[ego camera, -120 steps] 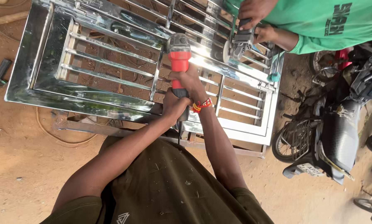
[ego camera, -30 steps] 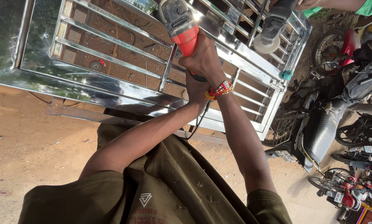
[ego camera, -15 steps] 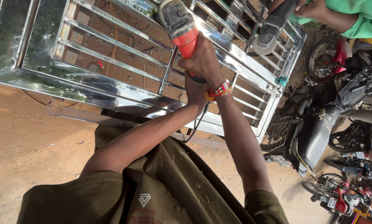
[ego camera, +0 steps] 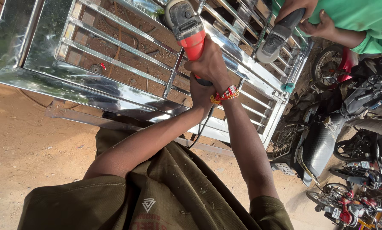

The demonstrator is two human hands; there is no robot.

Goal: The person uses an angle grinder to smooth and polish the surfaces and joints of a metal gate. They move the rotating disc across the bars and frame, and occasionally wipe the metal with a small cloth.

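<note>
1. Both of the wearer's hands are on the angle grinder (ego camera: 186, 30), arms stretched out ahead over the shiny steel grille frame (ego camera: 127, 85)
2. Right hand (ego camera: 210, 64) is on top, fingers clenched hard around the red body of the grinder, just behind its grey gear head
3. A red, white and yellow beaded bracelet (ego camera: 227, 93) sits on that right wrist, right below the knuckles
4. Left hand (ego camera: 199, 96) is tucked in underneath, fingers wrapped on the dark rear end of the tool, though they are mostly hidden by the right hand
5. The grinder points away from the fingers, its head reaching up at the top edge of the view, above an upright bar of the frame; whether the disc touches metal I cannot tell
6. A black power cord (ego camera: 201, 127) drops from below the left hand and runs down toward the olive shirt (ego camera: 165, 196)
7. Beyond the fingers and off to the right, another person in a green shirt (ego camera: 361, 21) grips a second grinder (ego camera: 278, 36), dark and grey, with both hands, its head down near the frame's far rail
8. Past the frame's right edge, well apart from the wearer's fingers, stand parked motorcycles (ego camera: 327, 140) on the sandy ground (ego camera: 24, 145)
</note>
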